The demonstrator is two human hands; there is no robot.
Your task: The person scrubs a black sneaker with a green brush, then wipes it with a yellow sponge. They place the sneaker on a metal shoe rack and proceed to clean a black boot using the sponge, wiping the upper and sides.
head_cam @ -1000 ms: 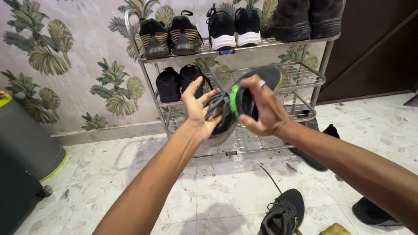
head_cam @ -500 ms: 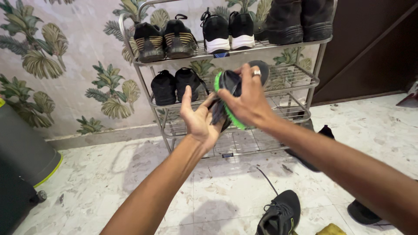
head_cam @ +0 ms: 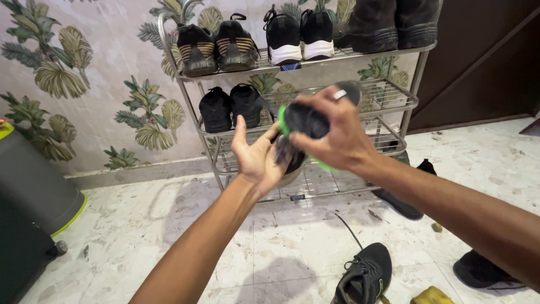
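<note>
**Dark shoe held in both hands before the shoe rack**

The right hand (head_cam: 332, 132), a ring on one finger, is clamped over a dark shoe with a green lining (head_cam: 301, 121), fingers wrapped across its upper. The left hand (head_cam: 256, 155) sits just beneath, palm up and fingers spread, touching the shoe's lower end and its loose laces. The shoe is held in the air, tilted, in front of the middle tier of a metal wire shoe rack (head_cam: 394, 95).

The rack's top shelf carries a striped pair (head_cam: 216, 48), a black pair with white soles (head_cam: 301, 36) and dark boots (head_cam: 394, 22). A black pair (head_cam: 230, 107) stands on the second shelf.

On the marble floor (head_cam: 140, 225), another dark laced shoe (head_cam: 365, 273) lies near the right forearm. A grey bin (head_cam: 28, 180) stands at far left.
</note>
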